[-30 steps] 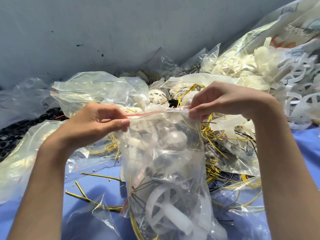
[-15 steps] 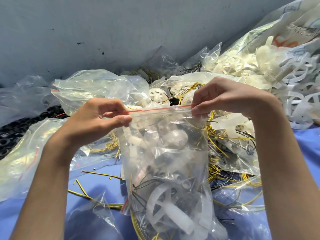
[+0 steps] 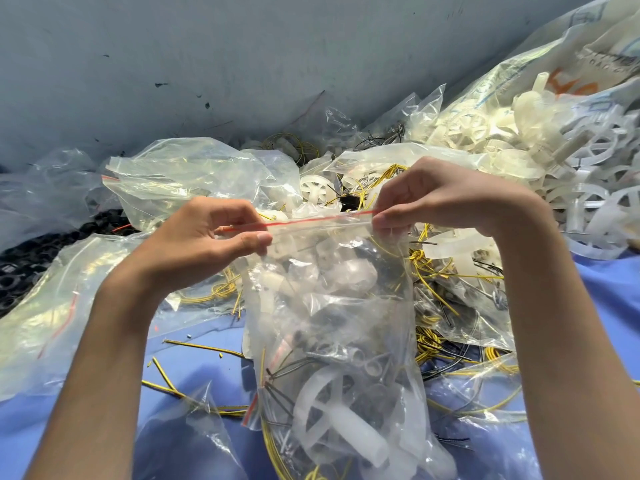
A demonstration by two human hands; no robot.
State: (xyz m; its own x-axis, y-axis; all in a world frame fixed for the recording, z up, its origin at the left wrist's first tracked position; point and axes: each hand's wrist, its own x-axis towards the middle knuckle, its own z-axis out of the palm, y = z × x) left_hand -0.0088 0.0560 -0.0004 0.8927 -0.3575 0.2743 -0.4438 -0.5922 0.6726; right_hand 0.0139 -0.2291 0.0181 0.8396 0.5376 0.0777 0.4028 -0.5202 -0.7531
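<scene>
A clear zip bag (image 3: 332, 306) with a red strip along its top hangs in the middle, filled with white plastic wheels, small tubes and thin wires. My left hand (image 3: 204, 244) pinches the left end of the zip strip between thumb and forefinger. My right hand (image 3: 433, 199) pinches the strip's right end. The strip (image 3: 322, 221) is stretched flat between both hands. A large white spoked wheel (image 3: 332, 410) lies at the bag's bottom.
Blue cloth (image 3: 207, 344) covers the table, with loose yellow wires (image 3: 204, 348) on it. Other clear bags (image 3: 194, 174) lie behind and to the left. A heap of white plastic wheels (image 3: 554, 150) fills the right back. Black rings (image 3: 20, 265) sit far left. A grey wall (image 3: 242, 64) stands behind.
Both hands have lifted the bag's top slightly and kept pinching the zip strip; the left thumb has slid a little along it.
</scene>
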